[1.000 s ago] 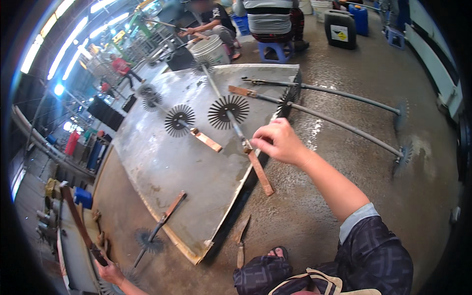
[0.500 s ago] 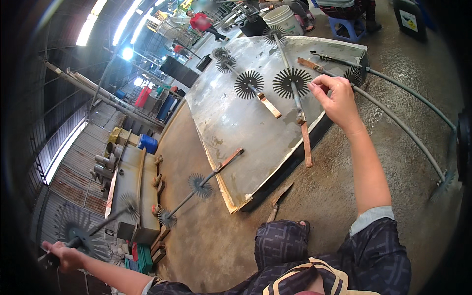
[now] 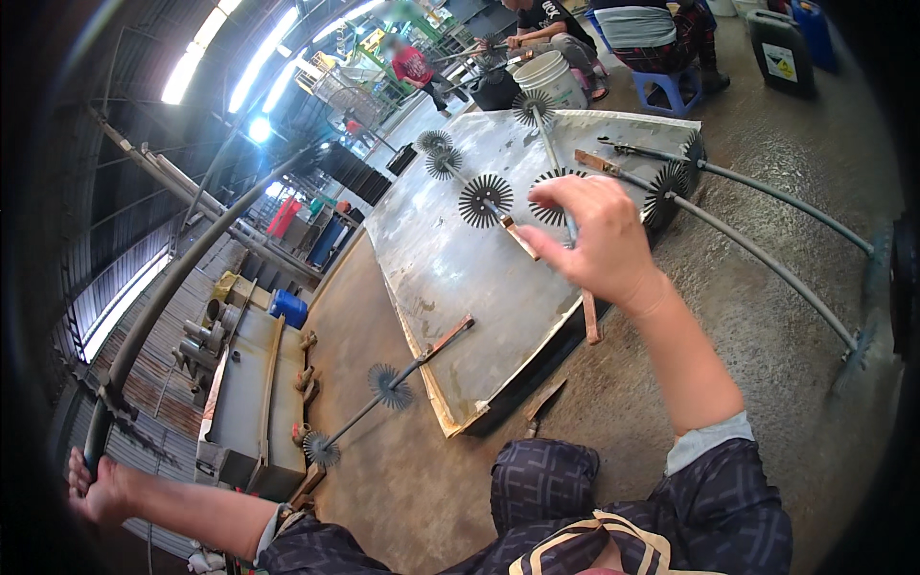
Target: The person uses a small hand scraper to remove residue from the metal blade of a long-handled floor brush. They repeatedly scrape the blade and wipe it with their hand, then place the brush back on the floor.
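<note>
At the left edge my left hand (image 3: 94, 494) is wrapped round a long dark rod (image 3: 182, 268), which slants up and away to the right. A disc on that rod (image 3: 120, 414) shows nearly edge-on and blurred. My right hand (image 3: 602, 235) hovers over the right part of a grey metal-topped platform (image 3: 498, 326), thumb and fingers apart, holding nothing. Behind its fingers lies a slotted black disc (image 3: 544, 213) on a rod, partly hidden, with a copper-coloured end bar (image 3: 590, 321) below. Left of it lies another rod with a slotted disc (image 3: 486, 201).
More disc-bearing rods (image 3: 767, 232) lean against the platform's right edge; one (image 3: 355, 422) juts from its left side. A knife (image 3: 546, 398) lies on the wet floor by my knee. Beyond are a white bucket (image 3: 551, 81), seated people, a blue stool (image 3: 668, 94) and a black canister (image 3: 781, 53).
The rod in my left hand has swung from low at the left to a steep upward slant. My right hand has moved left and down, its fingers spreading from a near pinch.
</note>
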### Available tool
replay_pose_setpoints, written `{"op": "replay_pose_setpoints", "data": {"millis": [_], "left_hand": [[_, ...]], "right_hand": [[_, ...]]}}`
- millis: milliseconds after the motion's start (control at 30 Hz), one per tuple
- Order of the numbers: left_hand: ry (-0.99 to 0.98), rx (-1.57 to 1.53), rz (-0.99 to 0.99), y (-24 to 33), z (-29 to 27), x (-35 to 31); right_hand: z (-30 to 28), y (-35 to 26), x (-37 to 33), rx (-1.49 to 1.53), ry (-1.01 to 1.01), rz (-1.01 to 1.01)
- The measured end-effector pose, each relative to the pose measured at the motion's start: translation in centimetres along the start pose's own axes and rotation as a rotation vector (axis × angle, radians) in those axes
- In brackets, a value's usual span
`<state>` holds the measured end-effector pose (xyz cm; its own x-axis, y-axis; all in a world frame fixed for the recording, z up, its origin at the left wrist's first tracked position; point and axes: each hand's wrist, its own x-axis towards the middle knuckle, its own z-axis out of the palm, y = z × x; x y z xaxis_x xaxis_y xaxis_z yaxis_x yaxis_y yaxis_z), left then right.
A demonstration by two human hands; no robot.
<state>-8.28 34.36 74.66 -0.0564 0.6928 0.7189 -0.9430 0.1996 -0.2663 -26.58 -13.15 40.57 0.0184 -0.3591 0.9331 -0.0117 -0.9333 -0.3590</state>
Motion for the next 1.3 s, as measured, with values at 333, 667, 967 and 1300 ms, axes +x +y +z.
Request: {"op": "replay_pose_setpoints", "data": {"millis": [333,667,967,1300], "left_hand": [[0.041,-0.506,-0.904,-7.2,5.4,-27.4],[0.23,-0.74,-1.977,-0.8,8.6,-51.8],[0.171,-0.962,-2.003,-4.3,12.4,-56.2],[0.286,-1.208,-1.89,-12.5,9.9,-58.6]], "right_hand": [[0.4,-5.8,0.2,-0.385,-0.139,-0.121],[2.1,-1.4,-3.7,-0.598,-0.525,0.236],[3.6,2.8,0.2,-0.857,-0.683,0.459],[10.1,3.5,2.6,-0.807,-0.776,0.258]]}}
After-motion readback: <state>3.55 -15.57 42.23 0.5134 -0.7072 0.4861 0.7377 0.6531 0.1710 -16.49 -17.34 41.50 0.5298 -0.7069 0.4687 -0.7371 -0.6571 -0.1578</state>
